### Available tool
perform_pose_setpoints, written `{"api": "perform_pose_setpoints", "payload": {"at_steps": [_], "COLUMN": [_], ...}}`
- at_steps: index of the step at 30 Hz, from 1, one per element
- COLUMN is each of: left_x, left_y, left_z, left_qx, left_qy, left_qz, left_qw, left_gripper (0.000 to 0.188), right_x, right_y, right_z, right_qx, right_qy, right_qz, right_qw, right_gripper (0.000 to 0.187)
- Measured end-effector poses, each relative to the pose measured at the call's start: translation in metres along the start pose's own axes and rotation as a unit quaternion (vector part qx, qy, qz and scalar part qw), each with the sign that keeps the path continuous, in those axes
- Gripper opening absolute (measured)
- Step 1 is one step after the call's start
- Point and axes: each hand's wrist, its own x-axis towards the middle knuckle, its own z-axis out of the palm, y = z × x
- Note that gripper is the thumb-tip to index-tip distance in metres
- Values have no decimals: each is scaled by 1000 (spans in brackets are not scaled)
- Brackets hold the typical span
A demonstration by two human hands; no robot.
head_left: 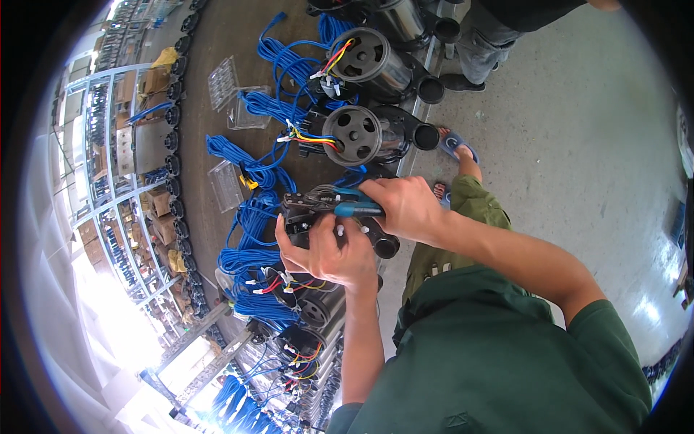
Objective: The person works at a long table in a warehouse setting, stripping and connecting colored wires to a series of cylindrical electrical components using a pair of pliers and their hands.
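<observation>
My right hand [408, 207] is closed around the blue handles of crimping pliers [359, 210], whose dark head points left. At that head, my left hand [331, 249] has its fingers curled in; what they pinch is hidden. Small white connectors [340, 230] show by the left fingers. Thin wires [325, 192] loop beside the pliers. Beneath both hands lies a mostly covered black unit with a round black outlet [387, 247]. Just beyond stands a pump-like unit with a steel body and a round holed end [352, 136], red and yellow wires coming out of it.
Blue cable coils [253, 217] run along the brown bench [210, 145], with clear plastic trays [225, 186] at their left. Another similar unit [358, 54] is farther off; more wired units [314, 311] lie nearer. A person in grey trousers [481, 54] stands at the far right of the bench.
</observation>
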Motion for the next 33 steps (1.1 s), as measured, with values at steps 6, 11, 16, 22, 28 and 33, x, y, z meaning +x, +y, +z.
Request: {"api": "perform_pose_setpoints", "payload": {"at_steps": [6,11,16,22,28,33], "left_x": [2,-16,-63,-34,-38,-34], "left_y": [3,20,55,39,48,34], "left_z": [-7,-67,-53,18,29,23], "left_qx": [18,-81,-515,-708,-744,-759], "left_qy": [-39,-2,-207,-207,-66,-142], "left_qz": [-6,-7,-600,-507,-492,-474], "left_qw": [999,997,576,446,448,424], "left_gripper": [16,28,61,26,39,23], "right_x": [7,10,-9,-18,-17,-13], "right_y": [16,14,0,-8,-8,-61], "right_z": [5,2,2,-10,-21,-34], "right_qx": [20,5,-10,-33,-25,16], "right_qy": [4,17,-34,14,-79,-62], "right_qz": [-22,68,58,-45,-16,-25], "right_qw": [1000,998,998,998,996,998], "right_gripper": [21,30,30,28,29,23]}}
